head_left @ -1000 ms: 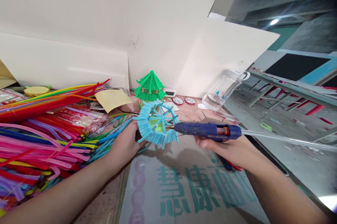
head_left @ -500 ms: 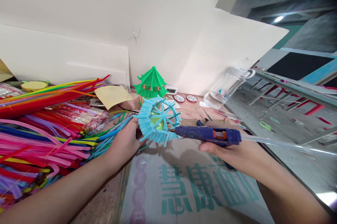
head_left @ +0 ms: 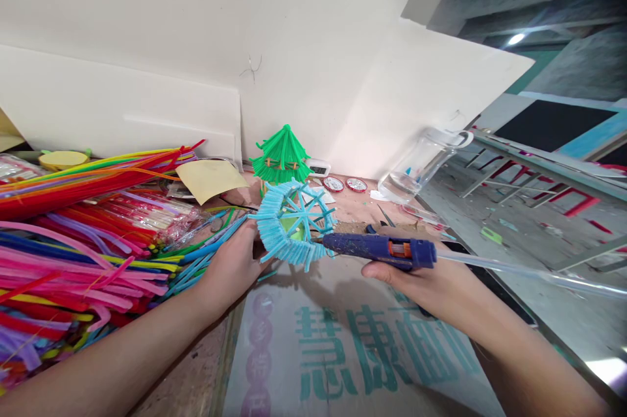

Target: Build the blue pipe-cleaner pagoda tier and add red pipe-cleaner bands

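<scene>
My left hand grips the left edge of a light-blue pipe-cleaner ring with spokes, its fingertips hidden behind it. A dark blue hot glue gun is held in my right hand, its nozzle at the ring's lower right side. Whether the tip touches the ring I cannot tell. A clear glue stick sticks out of the gun's back end. Just behind the ring stands a green pipe-cleaner model with a pointed, tiered roof.
Heaps of coloured pipe cleaners cover the left side. A printed board lies under my hands. Behind are yellow paper, two round red-rimmed tins and a clear bottle. A dark tablet-like slab lies by the table's right edge.
My right hand and the glue gun have shifted slightly left, bringing the nozzle further in over the ring. My left hand and the ring have hardly moved.
</scene>
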`<action>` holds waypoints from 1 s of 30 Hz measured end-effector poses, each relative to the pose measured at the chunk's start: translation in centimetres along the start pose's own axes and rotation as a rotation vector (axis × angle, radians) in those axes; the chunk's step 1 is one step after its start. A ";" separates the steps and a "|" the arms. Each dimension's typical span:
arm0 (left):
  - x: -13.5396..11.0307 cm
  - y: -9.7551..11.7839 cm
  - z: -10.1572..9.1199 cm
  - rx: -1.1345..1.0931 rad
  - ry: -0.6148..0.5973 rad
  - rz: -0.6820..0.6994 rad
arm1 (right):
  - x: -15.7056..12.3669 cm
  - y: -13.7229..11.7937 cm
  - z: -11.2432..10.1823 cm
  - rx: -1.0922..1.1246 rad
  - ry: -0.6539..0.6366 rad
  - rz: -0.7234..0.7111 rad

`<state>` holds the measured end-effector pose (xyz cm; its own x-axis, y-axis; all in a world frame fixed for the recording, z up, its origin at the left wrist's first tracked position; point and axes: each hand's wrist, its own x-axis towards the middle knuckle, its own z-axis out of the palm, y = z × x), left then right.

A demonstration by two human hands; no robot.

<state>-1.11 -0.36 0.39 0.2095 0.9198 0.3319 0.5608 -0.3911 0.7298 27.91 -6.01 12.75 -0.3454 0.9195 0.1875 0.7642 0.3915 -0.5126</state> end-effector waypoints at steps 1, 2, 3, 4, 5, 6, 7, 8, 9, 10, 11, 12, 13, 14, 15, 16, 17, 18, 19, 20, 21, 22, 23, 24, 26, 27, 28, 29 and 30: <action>0.0 0.0 0.0 0.002 0.000 -0.003 | 0.0 0.0 0.0 -0.016 0.004 0.002; 0.0 0.0 0.1 0.004 -0.001 -0.005 | 0.0 0.0 0.0 -0.028 0.004 0.005; 0.0 -0.1 0.1 0.004 0.001 -0.004 | 0.1 0.0 0.0 -0.034 -0.001 0.006; 0.0 -0.1 0.1 0.004 0.006 -0.002 | 0.1 0.0 0.0 -0.035 -0.004 0.004; 0.0 -0.1 0.1 0.002 0.012 0.001 | 0.1 0.0 0.0 -0.035 -0.009 0.002; 0.0 -0.1 0.1 0.000 0.016 0.002 | 0.1 0.0 0.0 -0.035 -0.014 0.001; 0.0 -0.1 0.1 -0.001 0.018 0.001 | 0.1 0.0 0.0 -0.036 -0.018 0.000; 0.0 -0.1 0.1 -0.002 0.018 0.000 | 0.1 0.0 0.0 -0.038 -0.015 0.000; 0.0 -0.1 0.1 -0.004 0.016 0.002 | 0.1 0.0 0.0 -0.039 -0.013 0.002; 0.0 -0.1 0.1 -0.007 0.012 0.007 | 0.1 0.0 0.1 -0.038 -0.013 0.006; 0.0 -0.1 0.1 -0.006 0.011 0.014 | 0.1 0.0 0.1 -0.035 -0.012 0.008; 0.0 -0.1 0.1 -0.002 0.011 0.019 | 0.2 0.0 0.1 -0.032 -0.006 0.009; 0.0 -0.1 0.1 0.006 0.012 0.023 | 0.2 0.0 0.1 -0.029 -0.001 0.007; 0.0 -0.1 0.1 0.014 0.014 0.024 | 0.2 0.0 0.2 -0.025 0.003 0.004; 0.0 0.0 0.1 0.020 0.014 0.022 | 0.2 0.0 0.2 -0.022 0.004 0.000; 0.0 0.0 0.0 0.022 0.014 0.019 | 0.2 0.1 0.2 -0.022 0.001 -0.002; 0.0 0.0 0.0 0.021 0.009 0.014 | 0.3 0.1 0.3 -0.023 -0.004 -0.004; 0.1 0.0 0.0 0.016 0.004 0.007 | 0.3 0.1 0.3 -0.023 -0.004 -0.004; 0.1 0.0 0.0 0.009 -0.002 -0.001 | 0.3 0.1 0.3 -0.026 0.003 -0.004; 0.1 0.0 0.0 0.002 -0.009 -0.008 | 0.3 0.2 0.3 -0.031 0.017 -0.005; 0.1 0.0 0.0 -0.005 -0.015 -0.014 | 0.3 0.2 0.4 -0.037 0.032 -0.008; 0.1 0.0 0.0 -0.012 -0.020 -0.018 | 0.3 0.2 0.3 -0.041 0.042 -0.012; 0.0 0.0 0.0 -0.018 -0.023 -0.020 | 0.3 0.3 0.3 -0.046 0.046 -0.016; 0.0 0.0 0.1 -0.022 -0.026 -0.022 | 0.3 0.3 0.3 -0.051 0.039 -0.020; 0.0 0.0 0.1 -0.018 -0.027 -0.027 | 0.3 0.4 0.3 -0.061 0.016 -0.023; 0.0 0.0 0.1 -0.015 -0.028 -0.031 | 0.3 0.4 0.2 -0.067 0.011 -0.025; 0.0 0.0 0.1 -0.014 -0.028 -0.034 | 0.3 0.4 0.2 -0.073 0.011 -0.027; 0.0 0.0 0.1 -0.013 -0.030 -0.035 | 0.3 0.4 0.2 -0.075 0.011 -0.029; 0.0 0.0 0.1 -0.012 -0.033 -0.036 | 0.3 0.3 0.2 -0.075 0.012 -0.028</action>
<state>-1.03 -0.34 0.28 0.2158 0.9337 0.2858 0.5586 -0.3581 0.7482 27.98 -5.63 12.46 -0.3612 0.9083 0.2109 0.7930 0.4182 -0.4430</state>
